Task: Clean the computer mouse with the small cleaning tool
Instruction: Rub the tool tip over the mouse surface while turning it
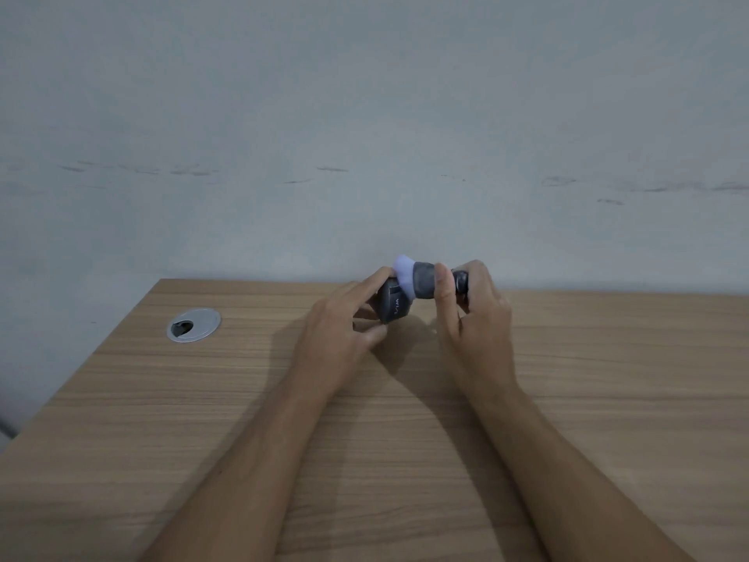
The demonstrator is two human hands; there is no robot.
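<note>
My left hand (344,322) holds a dark grey computer mouse (394,307) lifted off the desk near the far edge, tilted on its side, with pale lettering facing me. My right hand (474,318) grips a small cleaning tool (423,282) with a grey body and a dark rear end. The tool's pale lilac brush tip (405,269) presses against the top of the mouse. My fingers hide much of both objects.
The wooden desk (364,440) runs up to a plain grey wall. A round silver cable grommet (193,324) sits in the desktop at the left. The desk's left edge slants down toward the lower left.
</note>
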